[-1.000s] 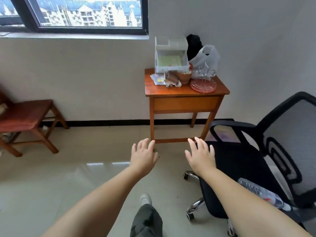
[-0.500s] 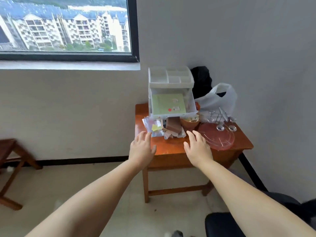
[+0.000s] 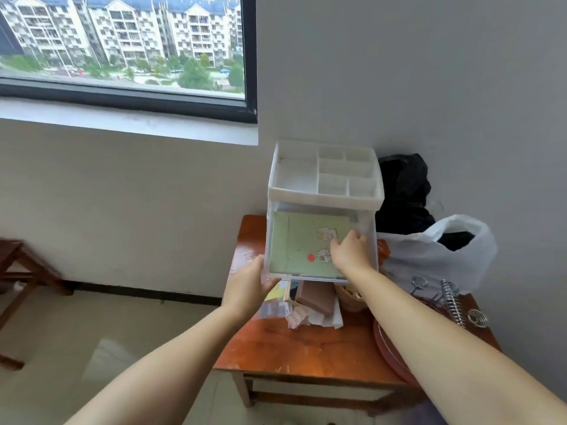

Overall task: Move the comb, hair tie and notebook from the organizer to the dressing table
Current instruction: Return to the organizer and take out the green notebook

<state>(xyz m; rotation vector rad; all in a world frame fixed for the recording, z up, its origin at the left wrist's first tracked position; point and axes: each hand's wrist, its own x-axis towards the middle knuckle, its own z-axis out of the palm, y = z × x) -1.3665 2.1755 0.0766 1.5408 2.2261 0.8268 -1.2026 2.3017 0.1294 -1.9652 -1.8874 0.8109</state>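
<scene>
A white organizer [image 3: 325, 191] stands at the back of the wooden dressing table [image 3: 306, 348], its lower drawer [image 3: 306, 277] pulled out. A pale green notebook [image 3: 294, 243] with small cartoon stickers lies flat in the drawer. My left hand [image 3: 248, 289] grips the drawer's front left corner. My right hand [image 3: 349, 253] is inside the drawer, thumb on the notebook's cover and fingers curled over its right edge. The organizer's top compartments look bare. No comb or hair tie shows.
Under the drawer's front lie papers, a brown block [image 3: 316, 297] and a brown bowl [image 3: 349, 299]. A white plastic bag [image 3: 429, 253] and black bag [image 3: 405, 191] sit right of the organizer. A pink round rack [image 3: 392, 348] with metal spirals occupies the table's right side. A wooden chair [image 3: 18, 265] stands far left.
I have come close to the table. Both hands went from hovering open to the organizer: the left took the drawer corner, the right reached into the drawer onto the notebook.
</scene>
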